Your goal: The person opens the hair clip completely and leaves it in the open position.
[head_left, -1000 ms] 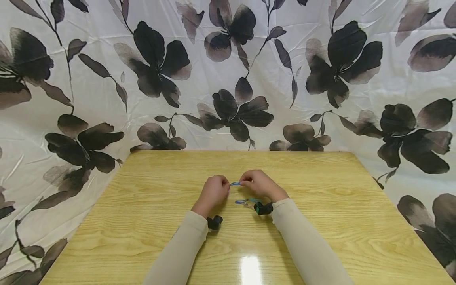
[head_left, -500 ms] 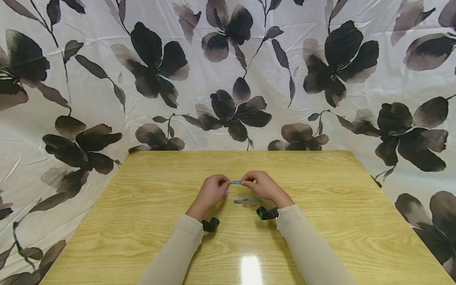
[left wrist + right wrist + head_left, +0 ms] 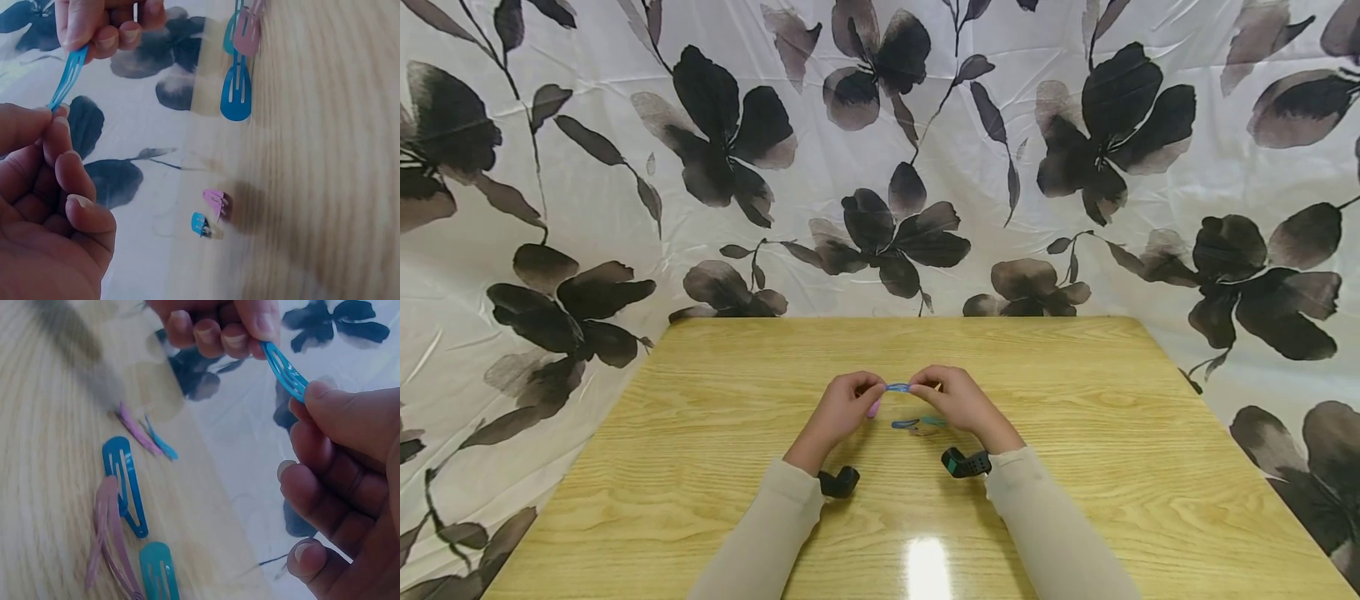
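Since 1 s ago both wrists have dropped a bit toward the wearer and spread apart, and a pink clip that was hidden now shows under the left hand in the head view. Clip count: 6 visible, 1 in the hands and 5 on the table. Left hand [image 3: 842,406] pinches one end of the held blue clip [image 3: 898,387] between thumb and index, other fingers loosely bent; right hand [image 3: 957,396] pinches the opposite end the same way. Held clip is up off the table, spanning the gap between the fingertips. Table group A, 3 pcs near the right hand: 1 darker blue clip [image 3: 237,94], 1 dusty pink clip [image 3: 248,37] overlapping it, 1 teal clip [image 3: 157,556] alongside. Group B, 2 pcs below the left hand: 1 brighter pink clip [image 3: 213,199], 1 light blue clip [image 3: 197,222], just beside each other. Surface: 1 table [image 3: 715,500], yellowish wood grain, 1 bright glare spot [image 3: 928,567] at the near edge. Room: white cloth [image 3: 820,167] with dark floral print, creased, behind the table and down both sides. Also 2 beige sleeves [image 3: 760,533] and 2 black wrist units [image 3: 840,482], one per arm
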The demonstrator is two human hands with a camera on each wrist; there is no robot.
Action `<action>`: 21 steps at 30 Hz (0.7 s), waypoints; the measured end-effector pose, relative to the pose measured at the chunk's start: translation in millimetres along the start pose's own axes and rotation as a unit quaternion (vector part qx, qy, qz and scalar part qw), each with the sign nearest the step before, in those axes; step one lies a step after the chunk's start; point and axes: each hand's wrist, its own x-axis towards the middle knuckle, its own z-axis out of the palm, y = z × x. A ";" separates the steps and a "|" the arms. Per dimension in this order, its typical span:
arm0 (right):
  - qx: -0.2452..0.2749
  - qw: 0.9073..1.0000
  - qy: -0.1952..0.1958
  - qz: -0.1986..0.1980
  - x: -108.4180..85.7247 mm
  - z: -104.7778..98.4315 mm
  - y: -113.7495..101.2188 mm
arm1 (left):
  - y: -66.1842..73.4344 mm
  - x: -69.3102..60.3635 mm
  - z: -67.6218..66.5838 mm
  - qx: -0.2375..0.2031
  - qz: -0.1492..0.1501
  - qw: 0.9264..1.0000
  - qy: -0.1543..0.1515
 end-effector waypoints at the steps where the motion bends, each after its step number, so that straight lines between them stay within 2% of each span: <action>1: 0.005 1.000 0.001 0.000 -1.0 0.4 -0.2 | -0.4 -0.9 0.0 -0.008 0.001 1.000 -0.003; 4: 0.011 1.000 0.004 -0.002 -3.8 1.8 -0.4 | -1.1 -3.4 -0.1 -0.027 0.003 1.000 -0.009; 13: 0.019 0.999 0.030 -0.019 -8.8 4.2 -1.2 | -0.4 -5.3 0.5 -0.042 0.019 0.999 -0.014; 21: 0.019 0.998 0.046 -0.036 -9.1 7.4 -2.3 | 1.4 -9.1 -0.4 -0.058 0.033 0.998 -0.007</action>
